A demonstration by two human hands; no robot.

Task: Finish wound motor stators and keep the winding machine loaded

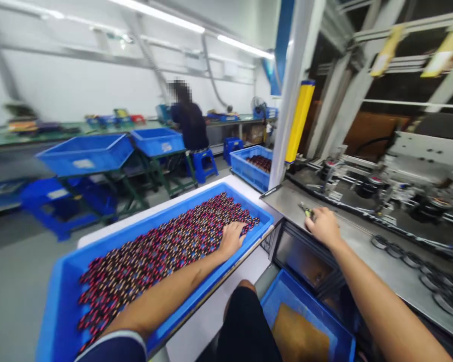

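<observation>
1. Looks to be a picking step: reaching with the left hand (pixel 232 240) into the far end of the blue tray (pixel 56 306), palm down on the small red-and-dark parts (pixel 154 251).
2. Fingers (pixel 238 232) lying loosely spread and slightly bent, tips among the parts. Cannot tell whether any part is pinched beneath them.
3. Parts packed in a dense layer under, behind and to both sides of those fingertips, filling nearly the whole tray.
4. Resting the right hand (pixel 324 226) on the steel worktop (pixel 362 246), fingers curled downward over the near end of a small yellow-handled tool (pixel 306 211), which pokes out just beyond the knuckles. Cannot tell whether gripped or merely covered.
5. Judged from this: calls next for closing the left fingertips on one part without dragging its neighbours, and for a firmer hold on the tool before lifting.
6. Hard to make out: the shape of a single part, blurred into a pattern; the tool's working end; the dark rings (pixel 396 251) well to the right of the right hand.
7. Hidden or cut off: both palms' undersides; the near tray corner behind the forearm; most of the lower blue bin (pixel 309 311) below the bench.
</observation>
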